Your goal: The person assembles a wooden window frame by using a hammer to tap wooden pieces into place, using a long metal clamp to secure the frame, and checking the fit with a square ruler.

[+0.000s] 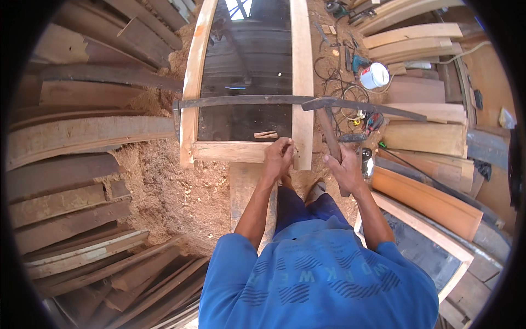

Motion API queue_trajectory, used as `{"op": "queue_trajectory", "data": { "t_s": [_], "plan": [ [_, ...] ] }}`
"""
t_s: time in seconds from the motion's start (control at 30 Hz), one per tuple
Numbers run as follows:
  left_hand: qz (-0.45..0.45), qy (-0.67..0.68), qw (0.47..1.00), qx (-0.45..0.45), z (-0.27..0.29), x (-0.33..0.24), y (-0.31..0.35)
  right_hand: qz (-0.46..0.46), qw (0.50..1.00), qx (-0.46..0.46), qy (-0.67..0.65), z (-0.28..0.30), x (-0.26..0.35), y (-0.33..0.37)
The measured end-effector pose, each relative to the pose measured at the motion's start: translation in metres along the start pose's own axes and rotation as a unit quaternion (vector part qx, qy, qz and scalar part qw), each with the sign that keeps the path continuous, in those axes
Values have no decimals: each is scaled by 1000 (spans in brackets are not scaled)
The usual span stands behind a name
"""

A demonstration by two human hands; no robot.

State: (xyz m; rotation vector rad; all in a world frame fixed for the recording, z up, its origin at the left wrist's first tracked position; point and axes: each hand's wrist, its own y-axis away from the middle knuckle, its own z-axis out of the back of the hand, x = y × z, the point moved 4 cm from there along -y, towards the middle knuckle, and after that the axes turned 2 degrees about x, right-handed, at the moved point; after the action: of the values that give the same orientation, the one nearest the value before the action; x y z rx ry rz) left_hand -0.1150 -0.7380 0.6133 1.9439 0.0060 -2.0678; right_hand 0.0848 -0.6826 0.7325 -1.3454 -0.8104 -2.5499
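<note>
That wooden frame [302, 66] in front of you is bare pale timber, pretty matt, grain showing, while the dark panel [246, 66] inside it is super glossy, basically mirroring like glass. Your bar clamp [246, 101] looks like dull, dark metal. Your hammer [330, 134] has a worn wooden handle and a dark metal head. The little wedges [266, 134] are raw wood too. You've got fluffy, rough sawdust underfoot [159, 175], a smooth white plastic bucket [375, 76], a sleek orange-brown wooden board [427, 203], and your blue T-shirt [329, 274] is soft matt cloth.
</note>
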Motion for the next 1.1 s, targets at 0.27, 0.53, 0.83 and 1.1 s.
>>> {"op": "queue_trajectory", "data": {
  "t_s": [0.27,0.53,0.83,1.1],
  "plan": [
    [-65,-116,991,-22,-7,11,5,45,998,-2,-51,16,-27,44],
    [-218,-285,933,17,-20,-9,9,194,976,-75,59,15,-16,70],
    [69,69,987,-125,-6,56,86,116,985,-52,119,-12,-50,62],
    [198,349,911,-92,-65,76,73,301,947,-103,40,-2,-18,83]
  ]
}}
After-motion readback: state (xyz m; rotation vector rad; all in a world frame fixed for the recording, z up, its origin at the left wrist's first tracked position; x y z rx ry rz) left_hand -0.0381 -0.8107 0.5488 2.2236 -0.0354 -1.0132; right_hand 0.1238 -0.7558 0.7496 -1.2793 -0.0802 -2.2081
